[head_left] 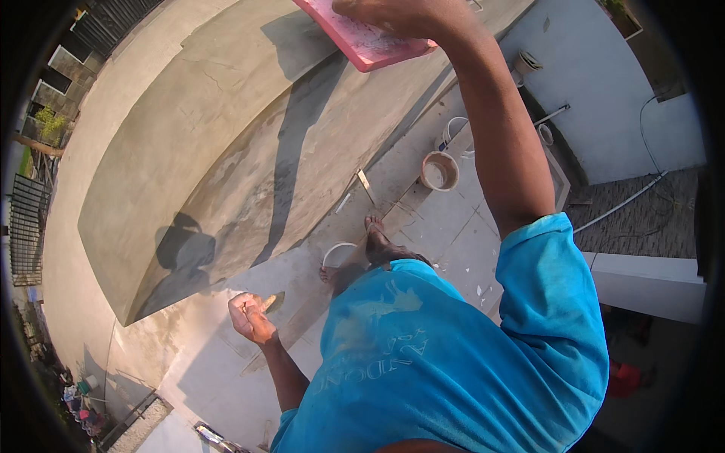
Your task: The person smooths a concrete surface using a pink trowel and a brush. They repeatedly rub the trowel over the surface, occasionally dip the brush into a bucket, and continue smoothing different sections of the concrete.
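Note:
My left hand (251, 317), low beside my blue shirt, is closed on a small scraper (273, 302) with a pale wooden handle and a flat blade. My right arm reaches up to the top of the view, where my right hand (377, 16) grips a pink rectangular float (355, 45) smeared with pale residue. The float is over a curved grey plastered surface (174, 136) that bears my shadow; whether it touches the surface I cannot tell.
A brown bucket (439, 171) and a white bucket (455, 130) stand on the tiled floor (472, 226). A white round container (340, 253) is by my feet, near a flat strip (365, 186). A pale wall (581, 90) with pipes rises at right; a metal fence (26, 226) is at far left.

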`<state>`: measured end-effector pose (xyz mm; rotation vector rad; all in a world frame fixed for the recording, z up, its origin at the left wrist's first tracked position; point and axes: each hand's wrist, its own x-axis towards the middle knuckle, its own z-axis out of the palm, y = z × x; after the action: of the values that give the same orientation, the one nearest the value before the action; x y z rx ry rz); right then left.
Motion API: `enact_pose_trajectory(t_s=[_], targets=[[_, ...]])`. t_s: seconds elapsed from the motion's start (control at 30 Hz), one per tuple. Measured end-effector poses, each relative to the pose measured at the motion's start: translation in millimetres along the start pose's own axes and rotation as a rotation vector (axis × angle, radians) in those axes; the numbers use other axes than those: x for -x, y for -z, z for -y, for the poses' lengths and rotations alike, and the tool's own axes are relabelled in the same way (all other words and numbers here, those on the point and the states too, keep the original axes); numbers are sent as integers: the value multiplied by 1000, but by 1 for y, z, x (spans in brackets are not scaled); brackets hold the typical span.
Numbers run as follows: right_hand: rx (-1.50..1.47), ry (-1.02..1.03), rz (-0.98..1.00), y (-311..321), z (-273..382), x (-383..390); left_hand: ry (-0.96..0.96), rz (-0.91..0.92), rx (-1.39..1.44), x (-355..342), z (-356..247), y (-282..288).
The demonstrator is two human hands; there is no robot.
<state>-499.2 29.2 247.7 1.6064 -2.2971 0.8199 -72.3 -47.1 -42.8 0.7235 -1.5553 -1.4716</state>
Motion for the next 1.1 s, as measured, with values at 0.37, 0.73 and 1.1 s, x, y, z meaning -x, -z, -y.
enact_pose_trajectory(t_s=[0.37, 0.73, 1.1], targets=[[-371, 245, 173, -77, 157, 3, -50, 201, 84, -33, -19, -51], [-254, -123, -109, 16, -65, 24, -167, 122, 224, -21, -39, -61], [-449, 201, 238, -71, 174, -10, -100, 267, 255, -40, -39, -71]])
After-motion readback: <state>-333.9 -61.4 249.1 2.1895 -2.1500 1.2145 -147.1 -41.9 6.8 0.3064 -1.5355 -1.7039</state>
